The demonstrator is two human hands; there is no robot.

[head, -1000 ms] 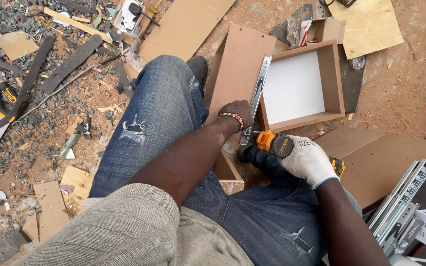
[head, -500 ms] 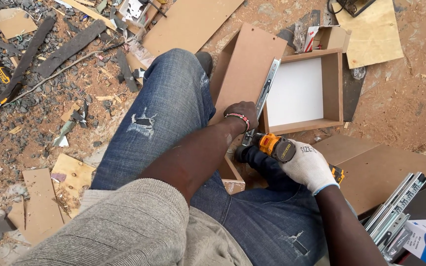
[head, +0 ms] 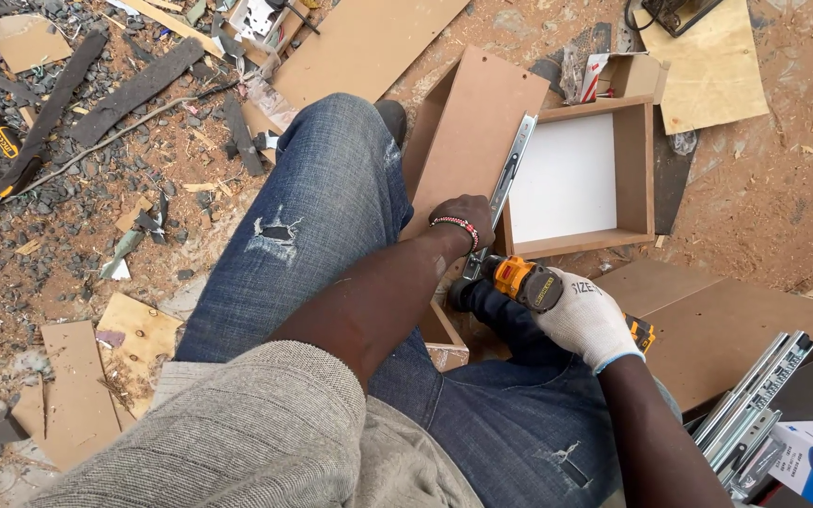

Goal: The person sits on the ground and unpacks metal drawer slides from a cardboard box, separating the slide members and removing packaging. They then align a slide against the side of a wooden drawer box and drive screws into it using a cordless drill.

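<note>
Seemingly drill [head: 523,282] within gloved fingers [head: 576,315]

Orange drill [head: 526,284] against drawer rail [head: 508,179]

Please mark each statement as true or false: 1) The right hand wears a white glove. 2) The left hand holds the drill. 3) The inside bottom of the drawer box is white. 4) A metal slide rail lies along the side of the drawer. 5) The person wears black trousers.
1) True: the right hand wears a white glove and grips the orange and black drill.
2) False: the bare left hand rests on the metal slide rail; the right hand holds the drill.
3) True: the drawer box has a white bottom.
4) True: the rail lies along its side panel.
5) False: the person wears blue jeans.
</note>
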